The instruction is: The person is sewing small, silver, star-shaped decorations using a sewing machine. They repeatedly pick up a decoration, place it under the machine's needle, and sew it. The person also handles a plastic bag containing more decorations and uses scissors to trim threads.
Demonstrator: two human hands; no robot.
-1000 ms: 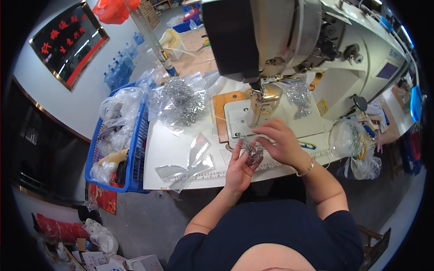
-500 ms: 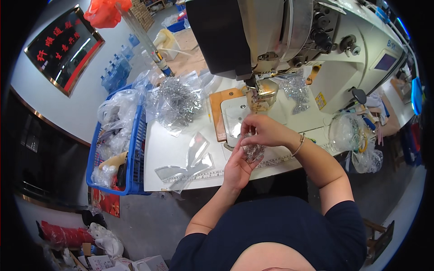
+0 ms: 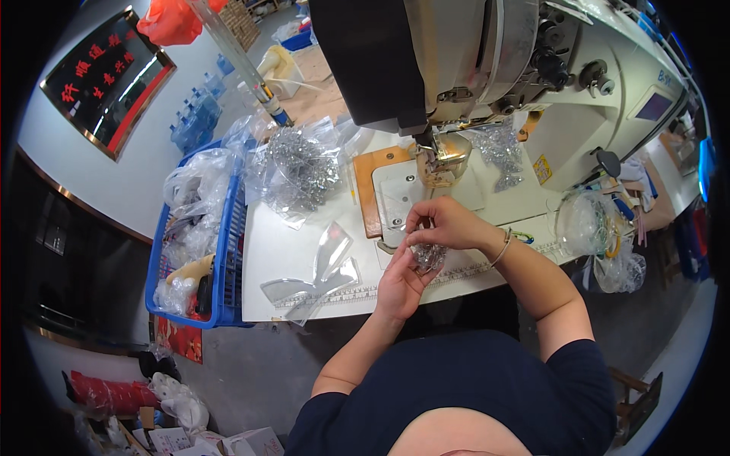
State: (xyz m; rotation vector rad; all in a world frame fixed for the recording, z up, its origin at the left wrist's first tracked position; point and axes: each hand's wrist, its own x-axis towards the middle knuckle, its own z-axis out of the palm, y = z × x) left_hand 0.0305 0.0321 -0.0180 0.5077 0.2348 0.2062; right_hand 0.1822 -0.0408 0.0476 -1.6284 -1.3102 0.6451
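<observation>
Just in front of the sewing machine's needle area [image 3: 437,152], my two hands meet over a small clump of clear, silvery, sparkling pieces [image 3: 430,258]. My left hand [image 3: 401,287] cups the clump from below, its fingers curled around it. From above, my right hand [image 3: 449,223] pinches at the same clump, thumb and fingertips together; exactly what they grip is hidden. Left of my hands, flat clear plastic pieces [image 3: 328,254] with pale edges lie crossed on the white table [image 3: 262,251]. Behind them rests an open clear bag of silvery sparkling pieces [image 3: 300,167].
A blue basket [image 3: 234,258] filled with plastic bags stands against the table's left side. A ruler strip [image 3: 471,269] runs along the front edge. More silvery pieces [image 3: 498,156] lie right of the needle. Clear bags [image 3: 585,220] hang at the right end.
My hands stay over the clump with only slight finger movement; the right fingers have shifted a little. The view has tilted slightly. The pieces on the table have not moved.
</observation>
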